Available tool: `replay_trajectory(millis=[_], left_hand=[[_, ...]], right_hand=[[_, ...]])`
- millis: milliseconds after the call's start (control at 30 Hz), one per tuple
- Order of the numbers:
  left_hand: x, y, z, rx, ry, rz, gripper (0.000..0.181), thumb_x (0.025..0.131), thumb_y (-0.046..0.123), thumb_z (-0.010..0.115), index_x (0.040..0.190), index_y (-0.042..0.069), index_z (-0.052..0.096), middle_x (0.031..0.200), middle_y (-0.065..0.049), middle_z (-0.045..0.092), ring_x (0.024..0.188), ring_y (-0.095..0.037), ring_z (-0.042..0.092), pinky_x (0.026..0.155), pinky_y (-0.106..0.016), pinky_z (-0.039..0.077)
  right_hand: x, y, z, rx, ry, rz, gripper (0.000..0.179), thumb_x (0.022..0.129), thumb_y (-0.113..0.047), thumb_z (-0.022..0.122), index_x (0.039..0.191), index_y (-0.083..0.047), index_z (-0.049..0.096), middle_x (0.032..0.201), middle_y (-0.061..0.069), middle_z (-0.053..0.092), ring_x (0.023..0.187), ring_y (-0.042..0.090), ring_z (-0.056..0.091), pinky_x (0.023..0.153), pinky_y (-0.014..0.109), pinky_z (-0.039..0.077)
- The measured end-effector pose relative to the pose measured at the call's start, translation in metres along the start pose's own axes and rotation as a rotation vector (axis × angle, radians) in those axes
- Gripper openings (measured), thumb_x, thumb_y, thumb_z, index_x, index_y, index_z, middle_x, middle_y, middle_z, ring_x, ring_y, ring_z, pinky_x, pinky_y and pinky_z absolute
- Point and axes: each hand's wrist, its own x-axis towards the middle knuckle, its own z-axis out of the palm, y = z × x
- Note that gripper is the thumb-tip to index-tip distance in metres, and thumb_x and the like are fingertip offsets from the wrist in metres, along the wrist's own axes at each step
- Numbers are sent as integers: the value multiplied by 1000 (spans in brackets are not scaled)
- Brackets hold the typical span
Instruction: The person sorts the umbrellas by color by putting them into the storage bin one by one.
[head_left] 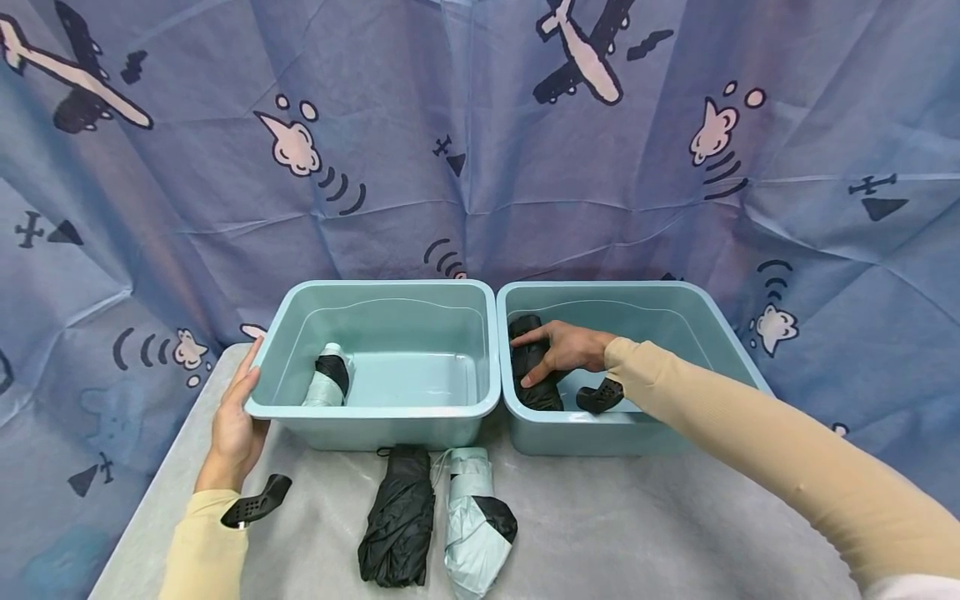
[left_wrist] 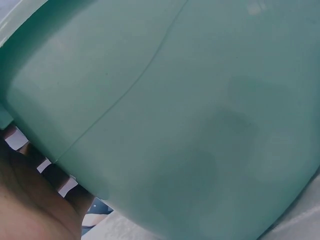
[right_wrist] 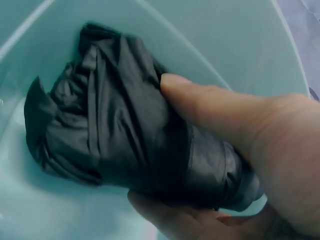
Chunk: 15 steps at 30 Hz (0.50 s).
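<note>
My right hand [head_left: 573, 348] reaches into the right-hand bin [head_left: 626, 432] and grips a black folded umbrella [right_wrist: 120, 115] lying along its left wall. In the right wrist view the thumb [right_wrist: 195, 97] presses one side of the umbrella and the fingers lie along the other. At the far left, my left hand [head_left: 234, 429] rests against the outside of the left-hand bin [head_left: 375, 429], its fingers extended along the side just at the rim. Inside that bin a pale green folded umbrella [head_left: 324, 392] with a black band leans near the left wall.
On the grey tabletop [head_left: 637, 525] in front of the bins lie another black folded umbrella [head_left: 400, 521] and a pale green one [head_left: 476, 533] with a black patch, side by side. A blue printed curtain [head_left: 390, 125] hangs right behind the bins.
</note>
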Motion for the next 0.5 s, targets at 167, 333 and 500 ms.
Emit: replay_trajectory(millis=[167, 333, 500], left_hand=[[0, -2, 0, -29, -2, 8, 54, 112, 32, 26, 165, 24, 15, 165, 3, 22, 137, -11, 32, 102, -29, 28], [1, -1, 0, -15, 5, 3, 55, 112, 33, 26, 165, 23, 14, 166, 3, 21, 141, -14, 27, 103, -29, 28], [1, -1, 0, 6, 8, -5, 54, 112, 33, 27, 165, 26, 16, 168, 2, 18, 144, -17, 24, 104, -29, 27]], right_hand=[[4, 3, -1, 18, -23, 14, 81, 79, -9, 89, 150, -6, 50, 157, 24, 34, 145, 40, 31, 109, 49, 39], [6, 4, -1, 23, -51, 19, 79, 80, -8, 88, 150, -6, 50, 154, 23, 38, 142, 38, 36, 108, 47, 41], [8, 8, 0, 47, -79, 37, 79, 81, -6, 86, 151, -5, 48, 155, 24, 35, 140, 37, 38, 105, 44, 43]])
